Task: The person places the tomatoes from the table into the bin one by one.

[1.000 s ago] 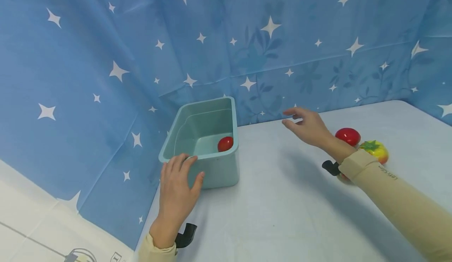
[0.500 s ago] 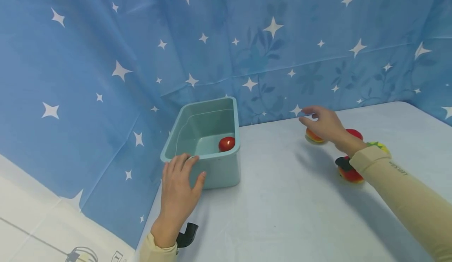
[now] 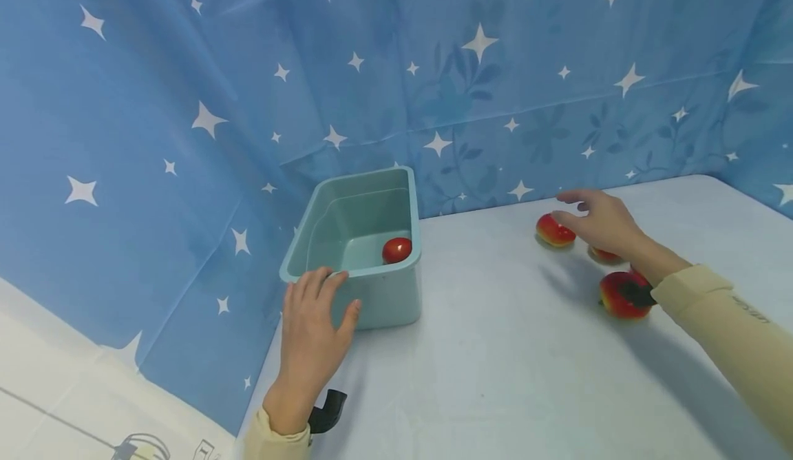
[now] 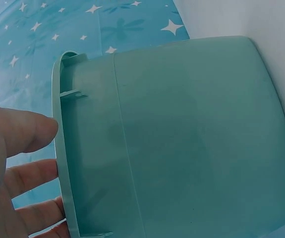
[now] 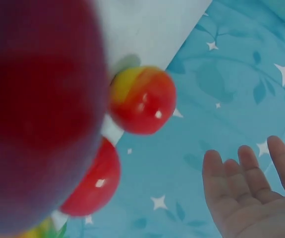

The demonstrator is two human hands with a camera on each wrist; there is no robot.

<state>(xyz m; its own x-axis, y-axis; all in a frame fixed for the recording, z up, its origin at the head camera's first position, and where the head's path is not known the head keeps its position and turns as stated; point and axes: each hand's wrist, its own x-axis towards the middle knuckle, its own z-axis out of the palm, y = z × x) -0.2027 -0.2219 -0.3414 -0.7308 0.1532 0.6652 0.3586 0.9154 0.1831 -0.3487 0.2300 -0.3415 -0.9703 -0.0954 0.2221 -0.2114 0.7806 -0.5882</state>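
My left hand rests its fingertips on the near rim of a pale green plastic bin. In the left wrist view, its thumb and fingers touch the edge of the bin. A smooth red fruit lies inside. My right hand hovers over the table's right side, fingers extended and holding nothing. By its thumb sits a shiny red-and-yellow fruit. Another fruit is partly hidden under the hand, and a larger red fruit lies below the wrist. In the right wrist view, the right hand is apart from the fruit.
A white-covered table spreads between the bin and the fruit. Behind it hangs a blue curtain with white stars, close to the bin's far side. A leafy yellow fruit shows at the right wrist view's lower edge.
My right hand has moved to the right over the fruit, uncovering the red-and-yellow one at the back. The left hand stays at the bin's rim.
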